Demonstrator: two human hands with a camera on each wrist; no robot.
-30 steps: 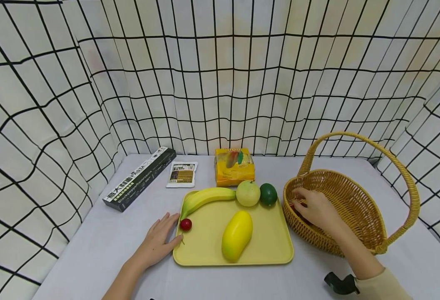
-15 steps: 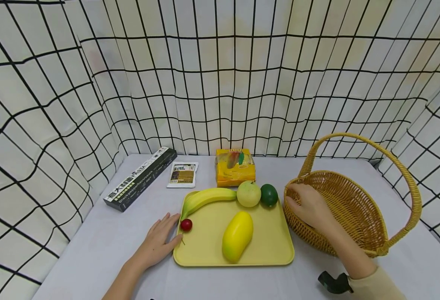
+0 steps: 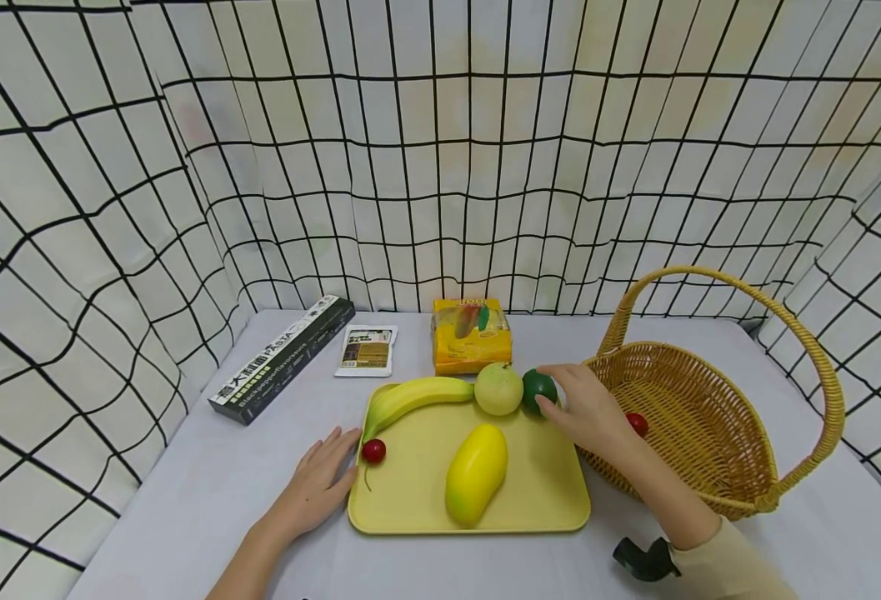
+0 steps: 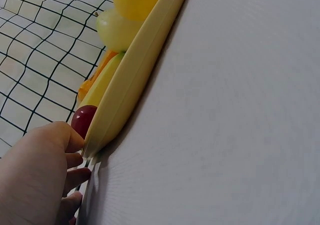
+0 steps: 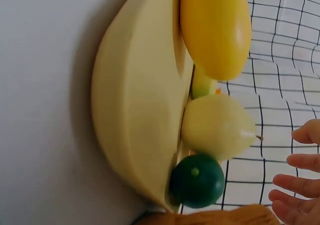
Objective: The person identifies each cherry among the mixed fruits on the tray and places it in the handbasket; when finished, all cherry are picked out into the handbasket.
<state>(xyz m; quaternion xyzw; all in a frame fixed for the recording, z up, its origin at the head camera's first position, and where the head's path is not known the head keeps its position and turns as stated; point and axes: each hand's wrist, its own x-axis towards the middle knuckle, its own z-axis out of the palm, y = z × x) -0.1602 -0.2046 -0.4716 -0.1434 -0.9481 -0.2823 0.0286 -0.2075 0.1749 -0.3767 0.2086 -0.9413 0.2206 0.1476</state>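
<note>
My left hand (image 3: 317,483) rests against the left rim of a yellow tray (image 3: 402,523), fingers spread. Just inside that rim, near the fingertips, lies a red cherry (image 3: 373,452) with a stem. My right hand (image 3: 590,414) reaches over the tray's back right corner, fingers apart at a dark green round fruit (image 3: 536,390). In the right wrist view its fingers (image 5: 300,185) show a gap from this fruit. A pale green round fruit (image 3: 498,389) sits beside it, then a banana (image 3: 417,393). A yellow mango (image 3: 476,473) lies mid-tray.
A wicker basket (image 3: 710,417) with a tall handle stands at the right, a red fruit (image 3: 638,424) inside. Behind the tray are a yellow packet (image 3: 472,337), a small white sachet (image 3: 366,351) and a long black pasta box (image 3: 282,360). Netting over white cloth surrounds the table.
My right hand has moved left out of the basket to the dark green fruit, leaving a red fruit visible inside the basket. The left hand has stayed at the tray rim.
</note>
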